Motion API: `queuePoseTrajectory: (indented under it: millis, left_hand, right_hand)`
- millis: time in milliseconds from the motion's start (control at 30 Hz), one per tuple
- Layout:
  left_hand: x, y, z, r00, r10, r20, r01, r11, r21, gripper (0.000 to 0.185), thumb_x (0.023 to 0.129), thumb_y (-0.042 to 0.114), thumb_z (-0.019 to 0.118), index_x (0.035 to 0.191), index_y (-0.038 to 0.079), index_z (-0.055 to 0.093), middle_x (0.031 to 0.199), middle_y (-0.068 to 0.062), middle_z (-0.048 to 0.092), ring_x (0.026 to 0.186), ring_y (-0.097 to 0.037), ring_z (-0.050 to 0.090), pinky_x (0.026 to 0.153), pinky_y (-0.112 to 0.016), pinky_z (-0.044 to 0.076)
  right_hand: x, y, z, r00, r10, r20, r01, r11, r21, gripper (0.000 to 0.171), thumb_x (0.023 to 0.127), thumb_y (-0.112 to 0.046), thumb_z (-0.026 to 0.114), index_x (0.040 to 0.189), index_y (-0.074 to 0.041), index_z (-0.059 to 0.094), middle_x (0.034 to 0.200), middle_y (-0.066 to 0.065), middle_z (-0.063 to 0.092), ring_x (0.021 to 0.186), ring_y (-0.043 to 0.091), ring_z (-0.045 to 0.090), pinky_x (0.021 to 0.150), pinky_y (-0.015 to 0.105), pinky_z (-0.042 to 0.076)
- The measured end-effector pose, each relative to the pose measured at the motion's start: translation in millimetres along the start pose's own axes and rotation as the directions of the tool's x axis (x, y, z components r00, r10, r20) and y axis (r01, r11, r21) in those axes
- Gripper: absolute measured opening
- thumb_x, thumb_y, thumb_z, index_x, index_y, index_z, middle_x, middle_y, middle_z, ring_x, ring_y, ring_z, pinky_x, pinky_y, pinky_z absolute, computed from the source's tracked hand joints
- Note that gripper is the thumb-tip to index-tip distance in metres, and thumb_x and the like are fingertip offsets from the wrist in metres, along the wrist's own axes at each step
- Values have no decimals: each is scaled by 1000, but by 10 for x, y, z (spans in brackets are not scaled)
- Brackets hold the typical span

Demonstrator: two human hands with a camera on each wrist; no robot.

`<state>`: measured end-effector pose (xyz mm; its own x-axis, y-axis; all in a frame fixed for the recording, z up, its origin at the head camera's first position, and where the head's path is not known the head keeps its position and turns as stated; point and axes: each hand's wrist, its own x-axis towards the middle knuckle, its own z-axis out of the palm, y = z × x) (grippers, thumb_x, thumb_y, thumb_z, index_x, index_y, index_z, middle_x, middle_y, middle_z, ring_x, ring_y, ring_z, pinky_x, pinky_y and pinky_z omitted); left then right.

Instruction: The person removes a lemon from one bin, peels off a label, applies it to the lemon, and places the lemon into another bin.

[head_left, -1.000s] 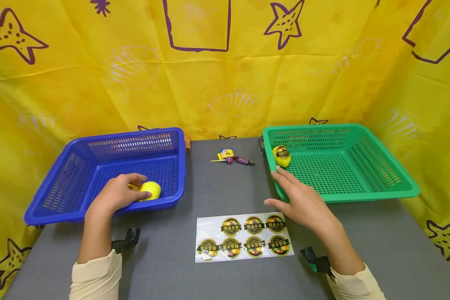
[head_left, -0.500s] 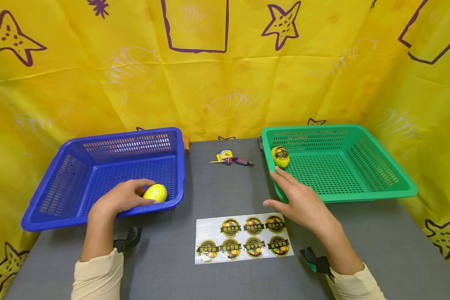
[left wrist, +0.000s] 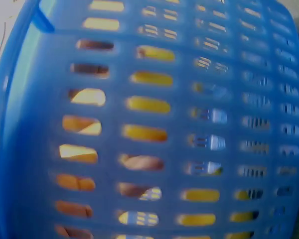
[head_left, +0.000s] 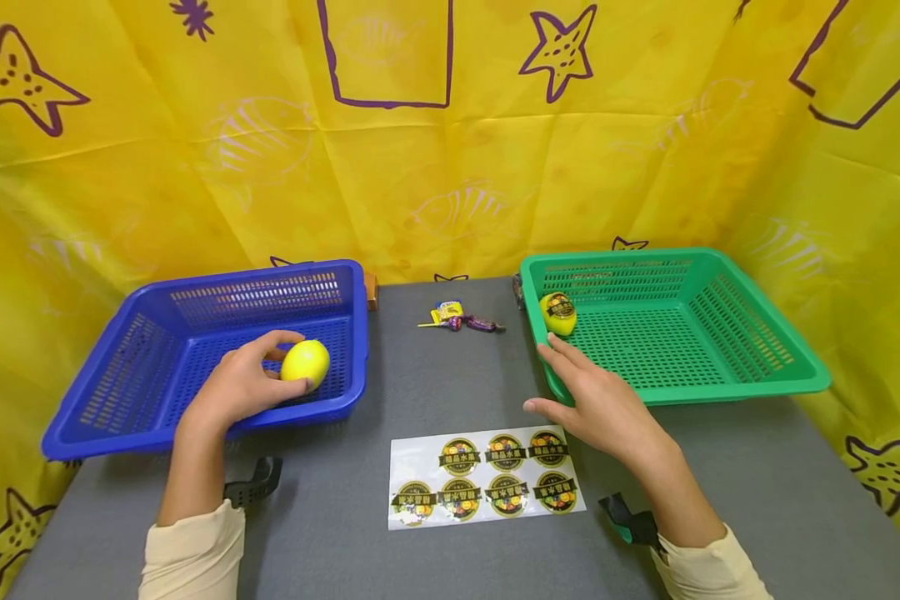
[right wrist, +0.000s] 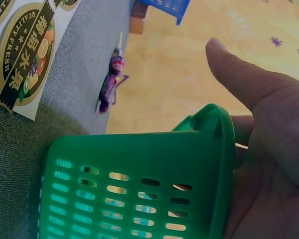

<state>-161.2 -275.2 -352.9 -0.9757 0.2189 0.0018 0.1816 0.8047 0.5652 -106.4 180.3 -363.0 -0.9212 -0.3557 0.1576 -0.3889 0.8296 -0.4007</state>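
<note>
My left hand (head_left: 243, 383) reaches over the near wall of the blue basket (head_left: 360, 333) and grips a yellow lemon (head_left: 305, 364) between thumb and fingers, near the basket's right front corner. In the left wrist view the blue basket wall (left wrist: 35, 119) fills the picture; bits of finger and yellow show through its slots. My right hand (head_left: 607, 408) lies with straight fingers at the left front corner of the green basket (head_left: 765, 387), thumb apart, holding nothing. In the right wrist view the thumb points away from the green rim (right wrist: 222, 164). Another lemon (head_left: 558, 313), bearing a round label, sits inside the green basket.
Between the baskets, a white sheet of round black-and-gold stickers (head_left: 412, 458) lies on the grey table (head_left: 450, 392). Wrapped candies (head_left: 482, 324) and a lollipop (head_left: 453, 323) lie farther back. A yellow patterned cloth (head_left: 390, 192) hangs behind and at both sides.
The lemon in my left hand first shifted right, then rose a little, and more of it shows now. My right hand stays at the green basket's corner.
</note>
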Motion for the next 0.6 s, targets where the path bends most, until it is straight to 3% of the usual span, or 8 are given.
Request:
queuePoseTrajectory:
  millis: [167,300,400,500,600]
  left_hand:
    - [-11,52,40,991,85,-101,-95,991,-97,72,81,20,85,144,13,51,118,-27,61,85,-33,72,71,-41,57]
    - [-7,176,76,968,141,-205,-177,969,-171,70,80,12,85,143,15,54,115,-21,60,79,-29,73,65,-25,56]
    - [-19,317,86,954,143,-263,-208,949,-238,70,81,10,84,144,17,55,118,-17,61,80,-28,72,65,-19,55]
    - [-51,477,93,952,138,-275,-220,929,-297,70,83,10,82,146,18,53,127,-14,59,81,-26,72,68,-19,56]
    - [-78,656,145,963,142,-229,-219,908,-357,69,86,9,80,148,16,50,135,-12,55,80,-24,71,70,-22,57]
  right_hand:
    - [1,-9,22,1000,-15,4,15,1000,-7,79,91,-41,73,152,-2,40,159,18,32,135,40,45,98,60,44]
    - [6,-9,21,1000,-21,9,22,1000,-17,79,92,-40,73,152,-1,40,159,19,31,133,41,47,98,60,44]
    - [10,-1,19,1000,-29,-5,29,999,-28,77,92,-37,73,151,0,41,158,20,32,133,43,47,98,60,44]
    - [12,9,21,998,-45,-32,44,998,-35,74,92,-33,74,149,2,43,156,22,34,133,44,45,100,60,43]
    - [9,20,30,997,-59,-47,57,997,-44,73,92,-31,74,148,3,44,156,23,35,134,45,44,101,60,42]
